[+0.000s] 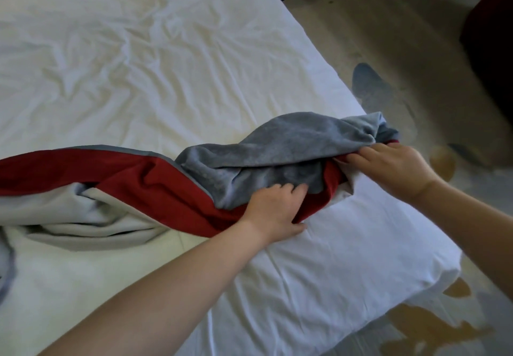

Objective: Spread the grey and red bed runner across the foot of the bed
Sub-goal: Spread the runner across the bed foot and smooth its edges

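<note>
Gripping the grey and red bed runner (272, 147) at lower centre with the left hand (273, 208), fingers curled over the grey pile, thumb at the red edge. Clutching its bunched end with the right hand (394, 167), right of centre, near the mattress edge. Lying twisted and crumpled across the wrinkled white bed (138, 50), trailing off frame left. Farther off, upper right: patterned carpet (374, 22), dark red furniture (491, 36).

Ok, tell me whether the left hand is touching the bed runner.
Touching. The head view shows the left hand gripping the bed runner, curled onto its grey and red fabric with no gap between them.
</note>
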